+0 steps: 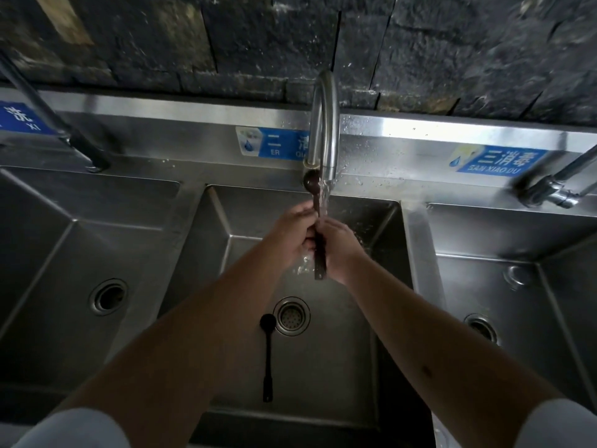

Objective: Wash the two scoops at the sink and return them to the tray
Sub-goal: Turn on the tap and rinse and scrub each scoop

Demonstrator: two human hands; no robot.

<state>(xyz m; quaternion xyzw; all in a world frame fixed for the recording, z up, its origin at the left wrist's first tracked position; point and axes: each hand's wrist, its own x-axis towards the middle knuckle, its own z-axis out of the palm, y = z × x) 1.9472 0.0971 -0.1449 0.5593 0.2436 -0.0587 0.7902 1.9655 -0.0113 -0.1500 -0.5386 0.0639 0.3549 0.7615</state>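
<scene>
A dark brown long-handled scoop (312, 184) is held upright under the running faucet (327, 124), bowl up beside the water stream. My left hand (295, 232) and my right hand (337, 245) both grip its handle, whose lower end sticks out below the hands. A second, black scoop (267, 350) lies flat on the floor of the middle sink basin (381, 227), bowl next to the drain (291, 316). No tray is in view.
Steel basins flank the middle one, left (80, 253) and right (517, 286), each with a drain. Other faucets stand at the far left (51, 118) and far right (555, 185). Blue labels line the steel backsplash below a dark stone wall.
</scene>
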